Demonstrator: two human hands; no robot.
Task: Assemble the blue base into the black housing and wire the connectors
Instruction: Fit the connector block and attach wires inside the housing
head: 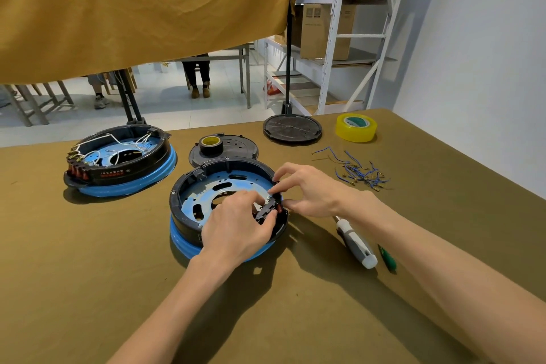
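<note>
**Two hands at the rim of a black housing**

On the left of the olive worktop (88, 245) stands a second unit (119, 159), its black ring on a blue base, with white wires looped inside. At centre, the housing (189, 186) sits on top of the blue base (184, 241), whose blue plate shows through its open middle. The left hand (239, 224) reaches over the near rim, fingers curled round a small black connector block (267, 210) at the housing's right inner edge. The right hand (307, 189) meets it from the other side, thumb and forefinger pinching the top of the same block. Right of the hands lie a white-handled screwdriver (356, 242), a heap of blue wires (359, 173), and, farther back, a yellow tape roll (356, 128).
</note>
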